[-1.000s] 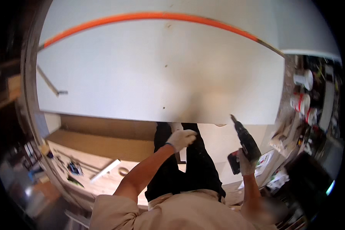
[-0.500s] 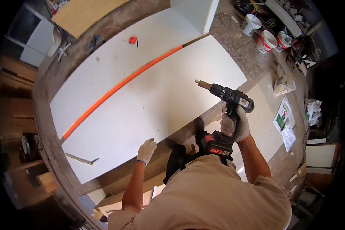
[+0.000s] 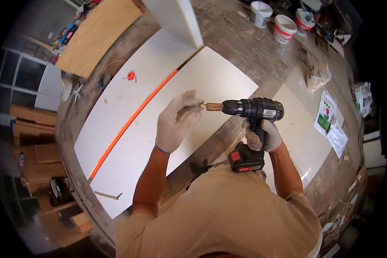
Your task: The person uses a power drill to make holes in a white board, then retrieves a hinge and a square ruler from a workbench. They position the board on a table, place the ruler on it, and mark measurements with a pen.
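Note:
In my gloved right hand [image 3: 262,134] is a black cordless drill [image 3: 256,108], gripped round its handle, with its battery pack below. The drill lies almost level and its nose points left. A brass-coloured bit [image 3: 214,107] sticks out of the chuck. My gloved left hand [image 3: 179,119] is raised at the bit, fingers curled and fingertips closed about its narrow tip. Whether a small screw is also between those fingertips is hidden. Under both hands lies a large white panel [image 3: 215,79], crossed lengthwise by a long orange strip [image 3: 133,122].
An upright white board [image 3: 176,19] stands at the panel's far end. On the panel are a red tape measure [image 3: 130,76] and a small angled tool [image 3: 108,195]. White buckets [image 3: 284,30] stand at the far right. A plastic bag [image 3: 327,114] lies right of a second pale panel [image 3: 303,142].
My left hand has risen from beside the panel's near edge to the bit's tip. The drill has swung to nearly level, still in my right hand. The whole view has turned.

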The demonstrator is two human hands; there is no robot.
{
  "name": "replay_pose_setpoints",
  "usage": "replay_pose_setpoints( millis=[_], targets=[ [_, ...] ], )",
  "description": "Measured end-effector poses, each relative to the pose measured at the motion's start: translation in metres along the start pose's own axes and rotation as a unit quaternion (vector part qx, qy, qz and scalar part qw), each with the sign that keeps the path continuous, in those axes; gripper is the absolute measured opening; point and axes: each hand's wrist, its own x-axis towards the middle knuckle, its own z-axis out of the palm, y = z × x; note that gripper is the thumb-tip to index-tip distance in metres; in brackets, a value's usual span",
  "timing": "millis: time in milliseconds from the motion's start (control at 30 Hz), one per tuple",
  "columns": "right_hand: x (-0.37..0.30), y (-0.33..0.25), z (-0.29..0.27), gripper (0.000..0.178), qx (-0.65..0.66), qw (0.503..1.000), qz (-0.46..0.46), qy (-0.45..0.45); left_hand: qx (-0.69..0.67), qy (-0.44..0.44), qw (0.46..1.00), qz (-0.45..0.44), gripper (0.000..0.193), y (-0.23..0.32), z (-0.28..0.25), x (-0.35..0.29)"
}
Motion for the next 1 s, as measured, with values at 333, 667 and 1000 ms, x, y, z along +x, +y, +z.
replay_pose_setpoints(
  millis=[333, 667, 1000],
  targets=[
    [-0.030, -0.121, -0.075, 0.067, -0.124, 0.983, -0.047, 0.127, 0.115, -0.045, 0.992, 0.003, 0.026, 0.032, 0.131, 0.164],
    [-0.023, -0.205, -0.136, 0.072, -0.043, 0.969, -0.135, 0.202, -0.127, -0.253, 0.956, 0.080, 0.033, -0.001, 0.219, 0.306],
    [0.045, -0.355, -0.294, 0.051, -0.130, 0.967, -0.088, 0.201, 0.112, -0.265, 0.957, -0.045, 0.029, -0.022, 0.330, 0.485]
  ],
)
